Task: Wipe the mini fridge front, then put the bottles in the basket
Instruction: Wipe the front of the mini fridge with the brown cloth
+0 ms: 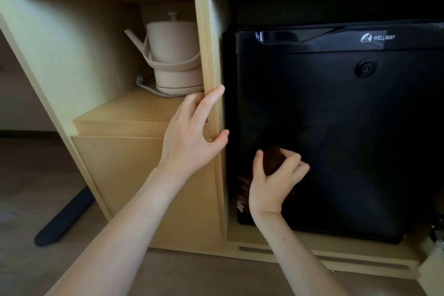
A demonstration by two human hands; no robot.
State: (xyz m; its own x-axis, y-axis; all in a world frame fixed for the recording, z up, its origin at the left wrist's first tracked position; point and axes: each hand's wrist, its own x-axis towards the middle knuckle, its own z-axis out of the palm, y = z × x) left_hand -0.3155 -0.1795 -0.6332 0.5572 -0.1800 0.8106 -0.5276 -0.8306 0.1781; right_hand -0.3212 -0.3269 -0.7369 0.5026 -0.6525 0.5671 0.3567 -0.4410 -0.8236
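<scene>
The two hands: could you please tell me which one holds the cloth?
The right hand grips the dark cloth against the mini fridge front; the left hand only rests on the wooden cabinet divider, holding no cloth.

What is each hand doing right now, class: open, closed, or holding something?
Left hand: open, fingers resting on the cabinet divider.
Right hand: grips the dark cloth against the fridge front.
</scene>
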